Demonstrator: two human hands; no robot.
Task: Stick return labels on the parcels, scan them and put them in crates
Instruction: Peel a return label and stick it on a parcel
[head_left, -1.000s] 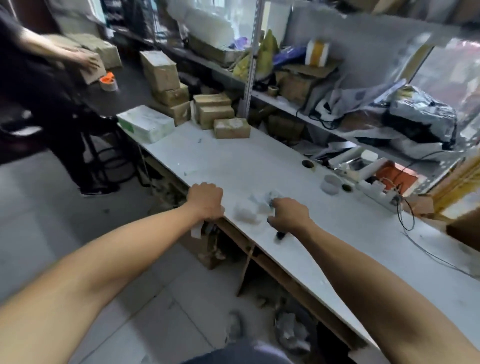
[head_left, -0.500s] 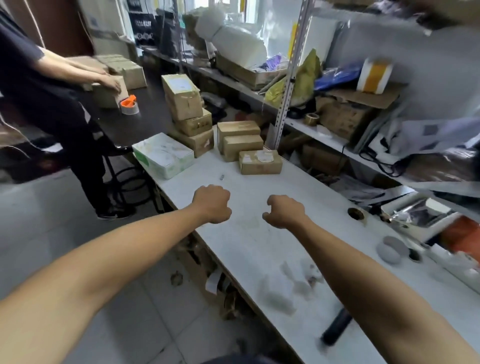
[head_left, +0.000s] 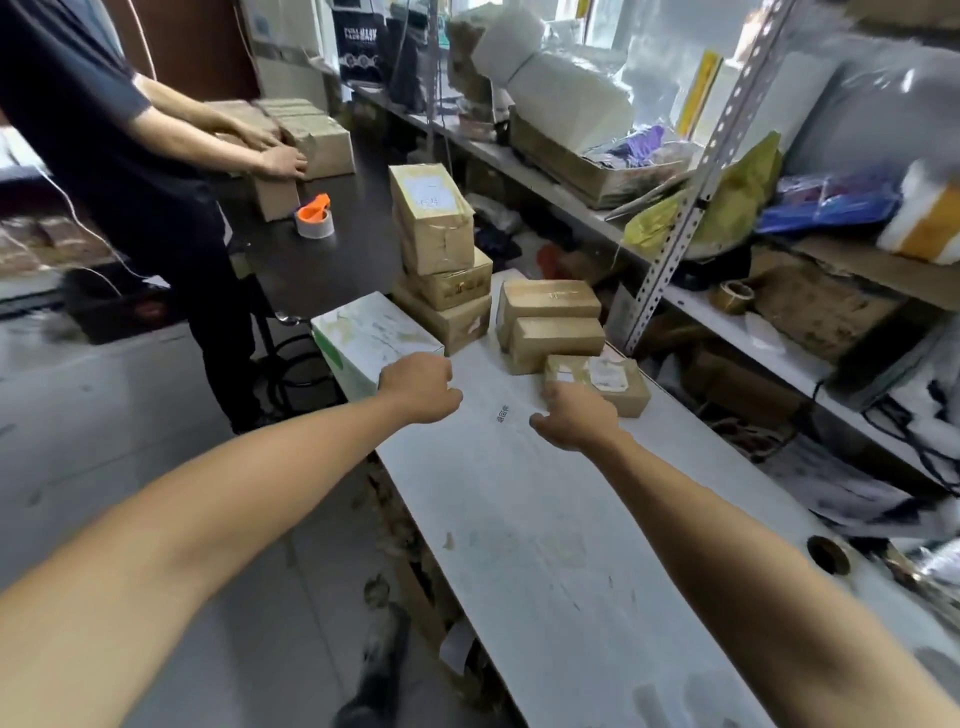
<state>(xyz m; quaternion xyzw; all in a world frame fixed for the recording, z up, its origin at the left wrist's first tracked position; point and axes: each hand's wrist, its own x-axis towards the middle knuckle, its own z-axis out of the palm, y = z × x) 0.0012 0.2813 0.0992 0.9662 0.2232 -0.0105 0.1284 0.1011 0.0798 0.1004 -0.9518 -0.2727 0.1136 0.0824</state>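
The white worktop (head_left: 545, 519) carries taped brown parcels at its far end: a stack of 3 (head_left: 441, 260), right of it a stack of 2 (head_left: 550, 322), and nearest a small labelled parcel (head_left: 602, 382). Right hand (head_left: 576, 418) touches that parcel, fingers curled, grip unclear; left hand (head_left: 418, 387) fisted, holding nothing
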